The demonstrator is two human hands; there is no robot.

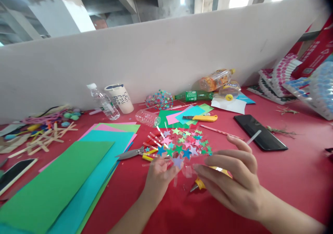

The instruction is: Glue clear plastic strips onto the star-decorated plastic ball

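Note:
My left hand (160, 178) is closed on a clear plastic piece cut into strips, its ends covered with paper stars (186, 153) in blue, green, pink and lilac. A lilac star (178, 162) is at its fingertips. Just right of it, my right hand (234, 178) has its thumb and finger tips drawn together; what they pinch, if anything, is too small to name. Partly hidden behind that hand is a yellow glue gun (199, 183), nozzle pointing left, with a whitish glue stick (254, 136) showing above the fingers. Scissors (132, 153) with yellow-and-red handles lie beyond my left hand.
Coloured paper sheets (67, 171) cover the left side. Further back stand a water bottle (104, 102) and a paper cup (121, 98), with a yellow cutter knife (201, 118) and a green bottle (194, 95) lying nearby. A black phone (260, 131) lies at right.

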